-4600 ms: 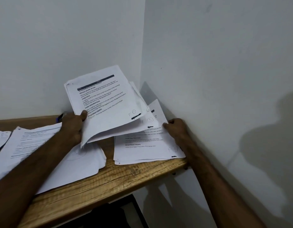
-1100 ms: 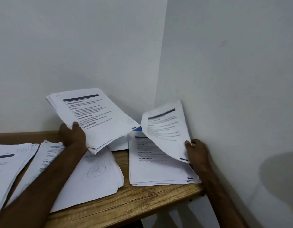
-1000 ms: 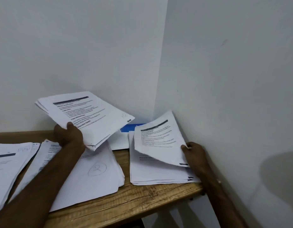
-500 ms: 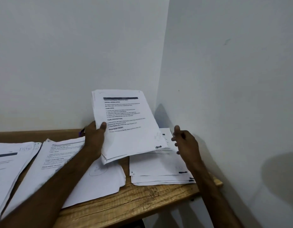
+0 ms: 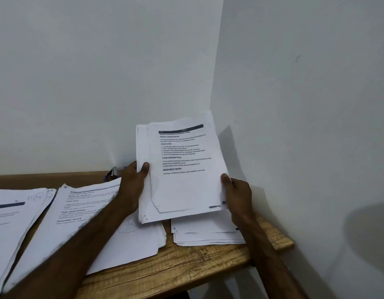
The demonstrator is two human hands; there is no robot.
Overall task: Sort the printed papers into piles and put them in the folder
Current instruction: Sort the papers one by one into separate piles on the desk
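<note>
Already 2 sorted piles lay at the left of the tabletop (image 5: pixel 186 266): the far-left pile (image 5: pixel 12 212) and, just beside it, the second pile (image 5: pixel 83 212). The left grip (image 5: pixel 133 186) held the unsorted stack (image 5: pixel 180 169) by its left edge, thumb on top, with the stack raised and tilted toward the corner. The right grip (image 5: pixel 238 195), wide and apart from the stack 0.5 s earlier, had closed on its lower right edge, thumb on the top sheet. Beneath it lay the right pile (image 5: pixel 206 231), which had just received 1 sheet. By my reading the next sheet was about to be peeled off. Sorting was unfinished, and no folder showed.
</note>
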